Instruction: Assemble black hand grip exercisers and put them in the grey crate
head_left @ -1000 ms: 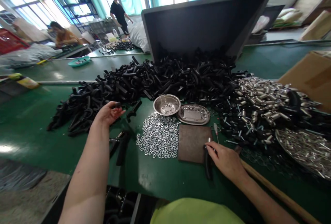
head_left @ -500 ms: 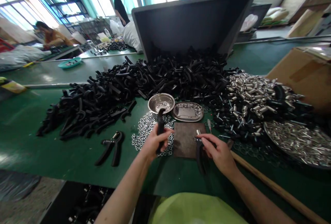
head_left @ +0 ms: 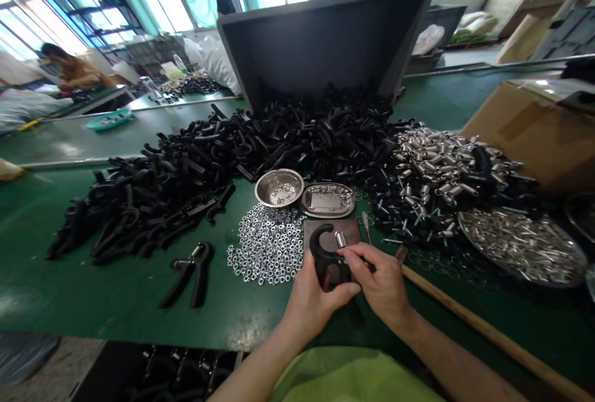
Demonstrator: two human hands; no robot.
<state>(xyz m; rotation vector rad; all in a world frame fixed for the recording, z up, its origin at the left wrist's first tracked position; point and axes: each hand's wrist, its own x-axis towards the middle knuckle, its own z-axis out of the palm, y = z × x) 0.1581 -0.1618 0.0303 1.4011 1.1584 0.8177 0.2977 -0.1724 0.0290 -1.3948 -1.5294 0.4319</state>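
Note:
My left hand [head_left: 312,300] is closed around a black handle piece [head_left: 320,244] with a curved hook end pointing up. Pressed close against it from the right is my right hand [head_left: 383,281], its fingers pinching another black handle part. A silver spring [head_left: 341,240] stands out between the two parts, above my right fingertips. Both hands are over the near part of a brown metal plate [head_left: 332,228]. Left of them lies a spread of small silver nuts [head_left: 267,247]. An assembled black clamp [head_left: 190,272] rests farther left on the green table [head_left: 116,290].
A round metal bowl [head_left: 279,187] and an oval tray [head_left: 328,200] stand behind the plate. Black handles [head_left: 297,135] heap before a grey bin [head_left: 325,43]. Springs [head_left: 441,160], a screw tray [head_left: 520,244], a carton [head_left: 520,123] and a wooden-handled hammer [head_left: 469,312] are rightward.
My left hand has moved right and down with its black handle, meeting the part in my right hand. The handle's hook end has turned into view. The whole view has shifted slightly.

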